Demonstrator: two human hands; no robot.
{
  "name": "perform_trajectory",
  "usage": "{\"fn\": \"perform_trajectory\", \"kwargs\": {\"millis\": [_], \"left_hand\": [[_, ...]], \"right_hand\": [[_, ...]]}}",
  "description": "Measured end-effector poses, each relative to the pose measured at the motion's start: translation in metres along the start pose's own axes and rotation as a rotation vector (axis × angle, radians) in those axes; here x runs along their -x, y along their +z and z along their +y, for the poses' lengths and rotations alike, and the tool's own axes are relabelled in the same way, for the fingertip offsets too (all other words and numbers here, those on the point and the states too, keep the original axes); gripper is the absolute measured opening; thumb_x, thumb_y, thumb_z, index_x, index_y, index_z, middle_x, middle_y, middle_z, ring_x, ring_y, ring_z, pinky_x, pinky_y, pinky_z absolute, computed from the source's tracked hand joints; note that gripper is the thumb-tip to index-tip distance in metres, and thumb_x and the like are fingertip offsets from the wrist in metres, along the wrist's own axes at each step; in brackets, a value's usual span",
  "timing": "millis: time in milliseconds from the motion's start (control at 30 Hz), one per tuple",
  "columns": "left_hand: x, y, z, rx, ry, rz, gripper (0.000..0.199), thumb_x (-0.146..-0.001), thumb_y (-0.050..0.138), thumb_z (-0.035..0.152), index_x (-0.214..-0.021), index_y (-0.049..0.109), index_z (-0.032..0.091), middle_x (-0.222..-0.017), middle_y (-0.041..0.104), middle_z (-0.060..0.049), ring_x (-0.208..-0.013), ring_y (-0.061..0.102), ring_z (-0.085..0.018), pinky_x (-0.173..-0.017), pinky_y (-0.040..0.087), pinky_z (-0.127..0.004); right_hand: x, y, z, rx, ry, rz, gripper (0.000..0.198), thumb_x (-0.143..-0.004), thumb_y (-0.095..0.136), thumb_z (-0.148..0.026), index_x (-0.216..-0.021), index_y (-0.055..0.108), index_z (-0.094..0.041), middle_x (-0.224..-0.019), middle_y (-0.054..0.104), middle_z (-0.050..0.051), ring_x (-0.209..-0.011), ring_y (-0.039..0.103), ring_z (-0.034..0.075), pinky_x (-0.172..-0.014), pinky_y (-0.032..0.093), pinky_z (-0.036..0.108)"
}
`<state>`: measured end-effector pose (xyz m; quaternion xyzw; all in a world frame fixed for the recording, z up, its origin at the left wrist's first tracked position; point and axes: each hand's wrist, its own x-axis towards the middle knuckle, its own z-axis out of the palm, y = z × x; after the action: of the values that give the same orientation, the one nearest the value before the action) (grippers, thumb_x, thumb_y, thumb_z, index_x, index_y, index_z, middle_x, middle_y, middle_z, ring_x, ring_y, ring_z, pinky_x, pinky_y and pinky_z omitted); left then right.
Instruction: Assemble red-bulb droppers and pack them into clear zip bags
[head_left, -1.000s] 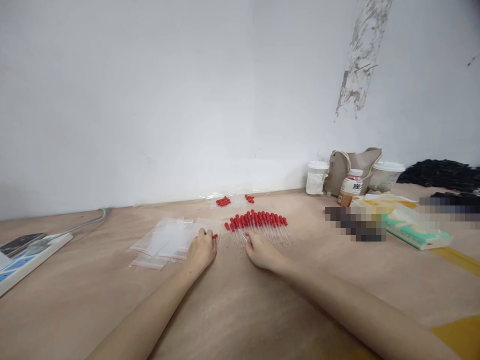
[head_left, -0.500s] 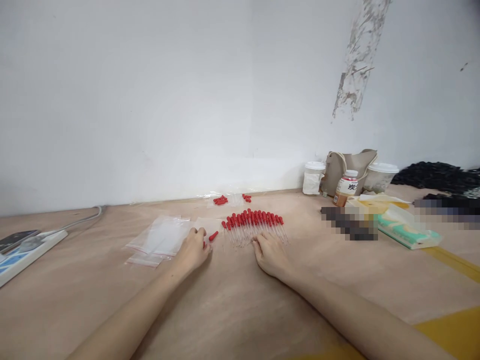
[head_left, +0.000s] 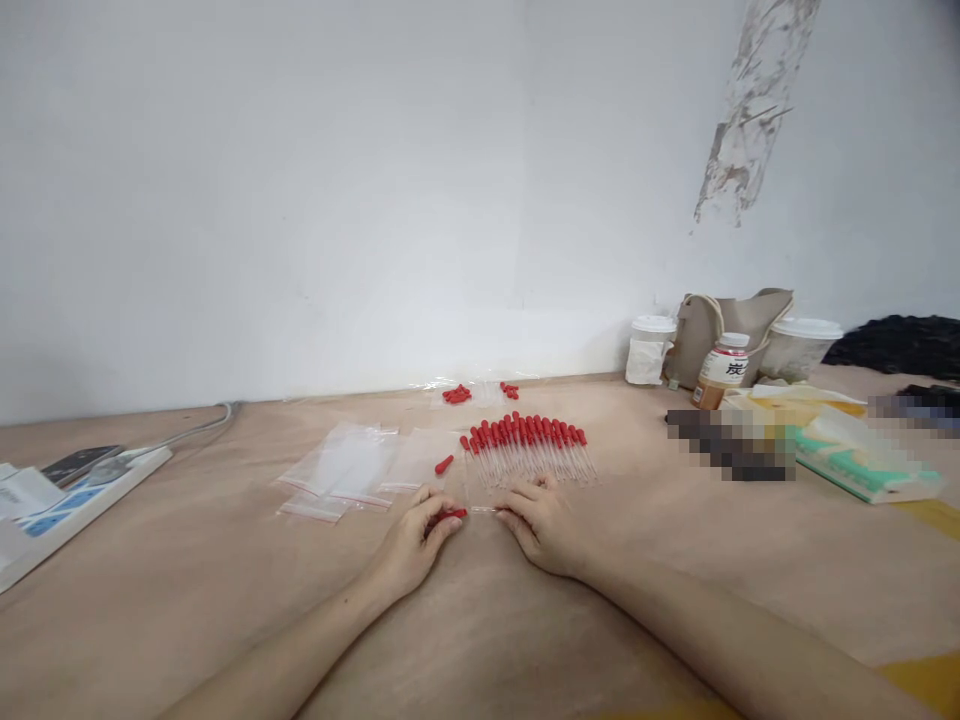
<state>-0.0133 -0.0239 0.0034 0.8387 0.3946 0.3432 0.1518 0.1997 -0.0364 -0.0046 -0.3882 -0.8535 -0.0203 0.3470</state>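
Bulb (head_left: 458, 513) and clear tube (head_left: 484, 509) faced each other between my two hands.
My forearms (head_left: 300, 635) angled inward, cut off at the lower edge; my left hand (head_left: 420, 537) was curled, pinching the bulb, mostly hidden behind thumb and fingers, while my right hand (head_left: 551, 530) bent over the table (head_left: 465, 640) and gripped the tube, its far end covered and its faint outline hard to make out. Beyond, a loose red bulb (head_left: 444, 465) lay left of the red-topped droppers (head_left: 529, 432), their thin stems blurring together; near the wall (head_left: 375, 200), more red bulbs (head_left: 456, 395) sat in a heap.
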Motion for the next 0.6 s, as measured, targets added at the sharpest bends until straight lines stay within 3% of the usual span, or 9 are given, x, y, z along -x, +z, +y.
{"fn": "perform_trajectory", "kwargs": {"millis": [367,600], "left_hand": [[0.000,0.002,0.005,0.184,-0.078,-0.093,0.013,-0.084,0.043,0.026,-0.085,0.054,0.018,-0.075,0.058,0.001,-0.070,0.053,-0.013,-0.064,0.040,-0.022],[0.000,0.000,0.005,0.133,-0.074,-0.168,0.022,-0.084,0.043,0.030,-0.078,0.060,0.017,-0.067,0.057,0.002,-0.064,0.050,-0.012,-0.058,0.036,-0.019]], "right_hand": [[-0.002,0.002,0.001,-0.030,-0.031,-0.013,0.021,-0.085,0.041,-0.020,-0.092,0.060,-0.022,-0.083,0.063,0.001,-0.075,0.053,0.012,-0.075,0.027,0.031],[-0.003,0.006,0.011,-0.086,-0.074,-0.031,0.022,-0.085,0.044,-0.020,-0.094,0.063,-0.024,-0.083,0.064,0.002,-0.076,0.054,0.012,-0.075,0.026,0.031]]}}
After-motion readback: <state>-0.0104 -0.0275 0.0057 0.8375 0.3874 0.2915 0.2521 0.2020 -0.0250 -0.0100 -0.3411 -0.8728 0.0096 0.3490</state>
